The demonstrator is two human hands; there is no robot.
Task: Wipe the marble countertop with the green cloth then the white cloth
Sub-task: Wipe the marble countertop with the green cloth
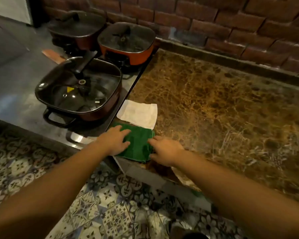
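Observation:
The folded green cloth [138, 144] lies at the near left corner of the brown marble countertop [223, 109]. My left hand [115, 141] rests flat on the cloth's left part, fingers spread. My right hand [166, 150] lies at the cloth's right edge, its fingertips touching the fabric. Neither hand has the cloth lifted. A folded white cloth [138, 113] lies flat just behind the green one, touching its far edge.
Left of the marble, a lower grey steel counter [12, 80] carries three lidded electric pots: a dark one [79, 90] close to the cloths, an orange one [126, 44] and another [76, 28] behind. A brick wall [214, 18] runs along the back. Patterned floor tiles [102, 213] lie below.

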